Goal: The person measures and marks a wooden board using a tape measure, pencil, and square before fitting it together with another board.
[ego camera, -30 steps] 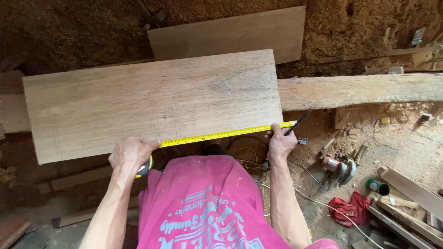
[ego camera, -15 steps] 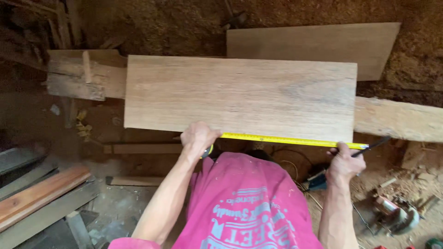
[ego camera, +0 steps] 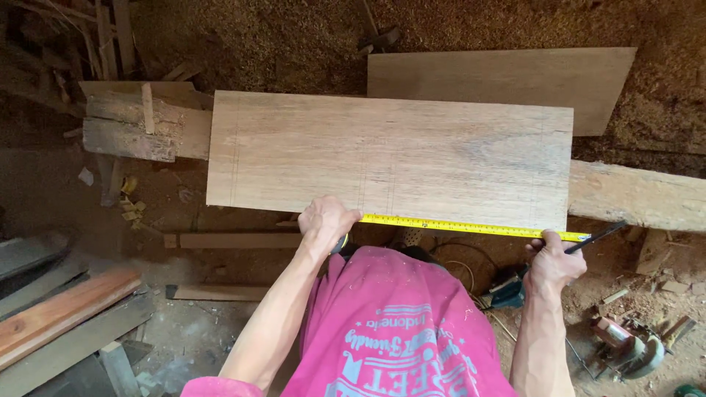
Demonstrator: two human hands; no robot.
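Head view: your left hand (ego camera: 326, 220) closed around tape measure case, pressing it at near edge of wide board (ego camera: 390, 158). Yellow tape (ego camera: 471, 227) stretched along that edge. Your right hand (ego camera: 553, 263) pinches tape end at board's right corner, dark pencil (ego camera: 597, 237) in same grip. Board lies across rough beam (ego camera: 636, 195). Step in hand, I judge: measuring length. Next move needs tape kept straight, pencil brought to mark.

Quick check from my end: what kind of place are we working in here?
Most likely a rough woodworking shop. Sawdust covers the ground, a wide board rests on a heavy timber beam, and a circular saw lies on the floor beside offcuts.
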